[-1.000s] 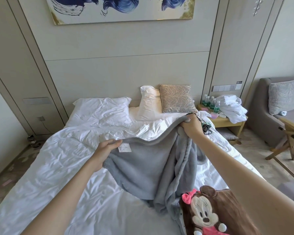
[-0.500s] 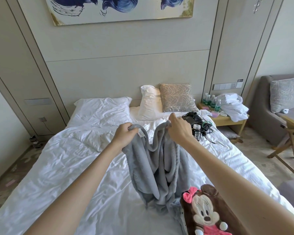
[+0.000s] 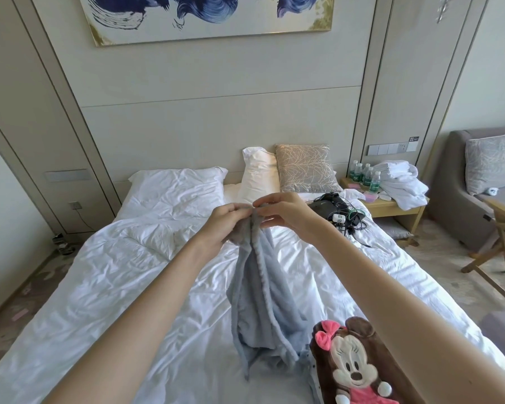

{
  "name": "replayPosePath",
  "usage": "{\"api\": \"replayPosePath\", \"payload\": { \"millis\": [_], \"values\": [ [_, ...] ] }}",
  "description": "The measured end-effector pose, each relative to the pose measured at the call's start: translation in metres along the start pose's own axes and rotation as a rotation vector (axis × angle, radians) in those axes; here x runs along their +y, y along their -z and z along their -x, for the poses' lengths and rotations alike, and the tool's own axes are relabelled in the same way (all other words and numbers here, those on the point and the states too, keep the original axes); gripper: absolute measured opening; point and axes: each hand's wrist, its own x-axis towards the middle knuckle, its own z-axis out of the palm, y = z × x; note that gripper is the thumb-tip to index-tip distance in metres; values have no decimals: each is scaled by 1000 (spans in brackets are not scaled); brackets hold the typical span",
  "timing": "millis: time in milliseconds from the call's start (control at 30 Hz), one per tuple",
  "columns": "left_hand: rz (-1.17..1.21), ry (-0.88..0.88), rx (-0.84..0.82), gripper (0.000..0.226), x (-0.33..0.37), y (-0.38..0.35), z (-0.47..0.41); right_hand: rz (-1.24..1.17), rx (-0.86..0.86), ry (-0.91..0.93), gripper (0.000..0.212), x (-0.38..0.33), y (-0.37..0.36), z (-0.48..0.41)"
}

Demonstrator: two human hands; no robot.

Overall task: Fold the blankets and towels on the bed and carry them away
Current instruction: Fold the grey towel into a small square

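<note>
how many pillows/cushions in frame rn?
4. Flat white pillow at the bed's head, left; upright white pillow against the headboard; patterned cushion beside it; grey cushion on the sofa. A grey item under the nightstand may be a fifth, partly hidden.

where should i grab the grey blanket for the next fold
Likely at its lower end. The grey blanket hangs doubled in a long strip, top corners pinched together by the left hand and right hand, bottom bunched on the bed. Free one hand and reach down the near side to lift that bottom end up.
</note>
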Motion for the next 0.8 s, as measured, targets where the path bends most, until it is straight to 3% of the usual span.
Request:
{"api": "replayPosePath", "payload": {
  "millis": [133, 300, 400, 633, 800],
  "values": [
    [127, 8, -37, 37, -4, 15, 1, -42, -38, 4, 42, 3, 4, 2],
    [65, -25, 104, 38, -1, 19, 2, 283, 44, 154, 13, 4, -7, 5],
    [88, -31, 170, 37, 2, 16, 1, 573, 101, 286, 12, 1, -15, 1],
    [167, -44, 29, 20, 10, 16, 9, 654, 157, 315, 18, 2, -17, -7],
    [36, -97, -106, 45, 16, 26, 17, 618, 230, 379, 30, 6, -18, -9]
  ]
}}
